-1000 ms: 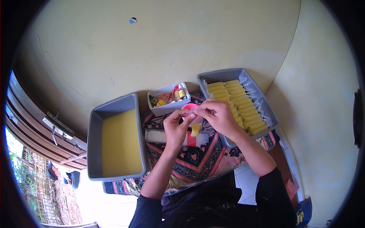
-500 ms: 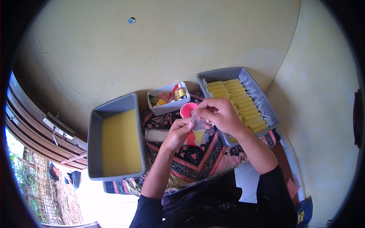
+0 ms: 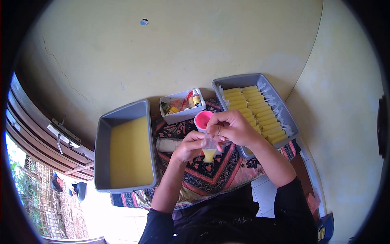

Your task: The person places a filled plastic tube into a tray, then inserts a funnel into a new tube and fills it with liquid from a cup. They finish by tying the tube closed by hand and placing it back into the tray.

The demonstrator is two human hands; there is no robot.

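Observation:
A small clear plastic bag (image 3: 209, 154) hangs between my hands, with yellow liquid in its lower end. My left hand (image 3: 189, 146) pinches the bag's left side with its fingertips. My right hand (image 3: 231, 128) grips the top of the bag between thumb and fingers. Just behind them stands a cup with a pink inside (image 3: 203, 118), partly covered by my right hand. A white plastic-wrapped packet (image 3: 167, 144) lies on the patterned cloth (image 3: 211, 177) left of the bag. Something red shows behind my fingers, mostly hidden.
At left is a grey tub (image 3: 153, 162) of yellow liquid. A small box (image 3: 183, 117) holding bottles and packets stands at the back. To the right, another grey tub (image 3: 227, 78) contains rows of filled yellow tubes. Walls rise behind and at right; an open door (image 3: 48, 138) is at left.
The bag has come down slightly and hangs straighter, its yellow liquid showing lower, below my fingers. Both hands keep their hold. The view has shifted a little.

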